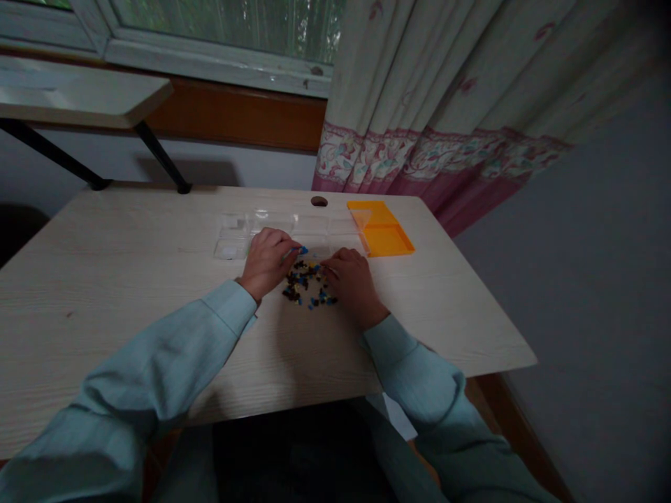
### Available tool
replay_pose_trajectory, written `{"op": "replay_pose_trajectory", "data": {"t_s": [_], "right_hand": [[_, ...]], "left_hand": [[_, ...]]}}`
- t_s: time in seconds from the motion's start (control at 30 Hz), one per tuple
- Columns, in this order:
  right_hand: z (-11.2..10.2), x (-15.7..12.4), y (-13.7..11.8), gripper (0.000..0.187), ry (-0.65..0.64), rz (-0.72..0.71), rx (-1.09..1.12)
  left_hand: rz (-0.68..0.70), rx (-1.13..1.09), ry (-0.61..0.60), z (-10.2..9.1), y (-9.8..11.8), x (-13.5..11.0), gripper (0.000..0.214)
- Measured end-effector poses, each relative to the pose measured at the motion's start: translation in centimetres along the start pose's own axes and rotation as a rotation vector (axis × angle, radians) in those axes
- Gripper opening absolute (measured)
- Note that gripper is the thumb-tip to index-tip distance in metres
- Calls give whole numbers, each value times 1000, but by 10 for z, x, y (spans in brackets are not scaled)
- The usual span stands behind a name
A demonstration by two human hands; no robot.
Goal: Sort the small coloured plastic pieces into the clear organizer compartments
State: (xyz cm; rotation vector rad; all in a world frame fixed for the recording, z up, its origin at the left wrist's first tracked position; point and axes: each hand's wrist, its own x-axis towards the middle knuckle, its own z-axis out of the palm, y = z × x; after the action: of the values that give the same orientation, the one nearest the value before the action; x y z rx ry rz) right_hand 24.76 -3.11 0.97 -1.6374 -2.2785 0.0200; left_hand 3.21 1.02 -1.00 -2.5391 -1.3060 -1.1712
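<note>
A loose pile of tiny blue, black and yellow pieces [298,279] lies on the table between my hands. My left hand [268,260] is closed at the pile's far left side, with a small blue piece [302,250] pinched at its fingertips. At the pile's right edge, the fingertips of my right hand [356,283] are drawn together just over the pieces; whatever they grip is too small to make out. Behind both hands sits a clear plastic compartment box [312,222], partly covered by the left hand.
An orange two-part tray [391,239] touches the clear box's right end. The pale wooden table [157,279] has a round cable hole [319,201] near its back edge. A raised shelf [84,91] on black legs stands at the back left. Curtains [398,154] hang behind the table.
</note>
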Motion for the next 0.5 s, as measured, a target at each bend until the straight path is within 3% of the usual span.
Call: {"op": "replay_pose_trajectory", "data": {"t_s": [0.5], "right_hand": [[5,4,5,14,38,-2,49]], "left_hand": [[-16,16,-1,0,-2,0,19]]}}
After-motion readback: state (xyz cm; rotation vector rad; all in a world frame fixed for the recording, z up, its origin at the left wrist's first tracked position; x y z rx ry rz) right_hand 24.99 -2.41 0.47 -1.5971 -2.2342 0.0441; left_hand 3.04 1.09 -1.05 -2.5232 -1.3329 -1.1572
